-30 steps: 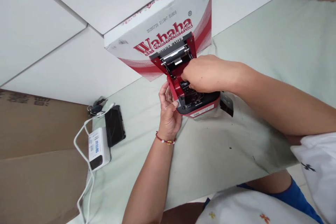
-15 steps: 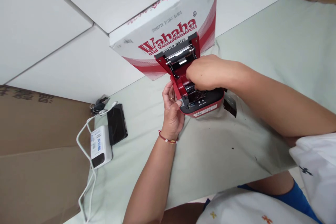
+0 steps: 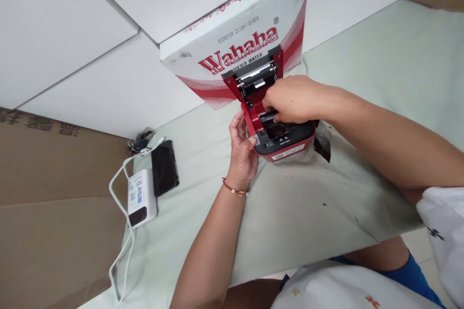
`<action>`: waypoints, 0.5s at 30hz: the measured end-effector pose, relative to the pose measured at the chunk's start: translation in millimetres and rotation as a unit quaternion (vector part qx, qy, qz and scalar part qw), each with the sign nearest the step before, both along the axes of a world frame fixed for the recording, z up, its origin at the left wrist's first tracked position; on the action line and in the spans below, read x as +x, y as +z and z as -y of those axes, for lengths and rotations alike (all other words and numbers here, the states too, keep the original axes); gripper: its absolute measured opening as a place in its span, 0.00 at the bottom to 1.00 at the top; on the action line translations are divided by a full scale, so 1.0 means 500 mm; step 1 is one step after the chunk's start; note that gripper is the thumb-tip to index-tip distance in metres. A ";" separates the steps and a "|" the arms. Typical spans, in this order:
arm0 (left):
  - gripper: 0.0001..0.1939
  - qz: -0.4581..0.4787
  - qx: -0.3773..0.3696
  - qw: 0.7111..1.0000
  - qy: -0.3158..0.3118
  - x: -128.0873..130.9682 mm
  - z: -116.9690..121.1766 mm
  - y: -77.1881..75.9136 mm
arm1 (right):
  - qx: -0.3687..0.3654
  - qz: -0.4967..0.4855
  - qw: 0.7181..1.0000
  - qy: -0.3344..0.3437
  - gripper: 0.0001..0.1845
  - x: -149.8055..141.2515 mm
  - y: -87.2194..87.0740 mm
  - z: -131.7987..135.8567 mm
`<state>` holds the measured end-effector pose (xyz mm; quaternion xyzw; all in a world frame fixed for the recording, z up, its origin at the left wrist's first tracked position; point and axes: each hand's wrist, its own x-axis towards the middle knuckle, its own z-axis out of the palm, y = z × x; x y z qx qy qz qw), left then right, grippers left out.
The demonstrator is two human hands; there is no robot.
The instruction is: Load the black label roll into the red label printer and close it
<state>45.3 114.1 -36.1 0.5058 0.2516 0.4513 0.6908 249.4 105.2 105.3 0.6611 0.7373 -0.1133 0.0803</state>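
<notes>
A small red and black printer [image 3: 286, 144] stands on the pale green table cover [image 3: 297, 212] with its lid [image 3: 259, 75] swung up and back. My left hand [image 3: 242, 152] grips the printer's left side, thumb on its front corner. My right hand [image 3: 293, 99] reaches down into the open compartment, fingers curled around a dark part inside that I cannot make out. A red bead bracelet [image 3: 235, 189] circles my left wrist.
A white and red "Wahaha" carton [image 3: 232, 29] stands right behind the printer. At the left lie a black phone [image 3: 165, 168], a white power bank [image 3: 139, 198] with a white cable [image 3: 121, 260], and keys [image 3: 139, 144]. A dark wrapper [image 3: 322, 145] lies right of the printer. Brown cardboard [image 3: 54, 212] covers the left.
The view has shifted slightly, so everything sits a little further right in frame. My right hand stays inside the open printer with small finger movements; my left hand keeps its grip.
</notes>
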 end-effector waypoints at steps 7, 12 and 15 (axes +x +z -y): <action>0.42 0.027 0.001 1.000 -0.003 0.006 -0.001 -0.005 | -0.013 -0.158 0.987 -0.001 0.17 0.043 0.041 0.015; 0.42 0.023 0.007 1.000 -0.005 0.007 -0.006 -0.015 | 0.040 -0.154 0.983 -0.090 0.23 0.111 0.117 0.060; 0.41 0.037 0.007 0.999 -0.008 0.008 -0.010 -0.021 | 0.025 -0.057 0.978 -0.197 0.19 0.174 0.131 0.079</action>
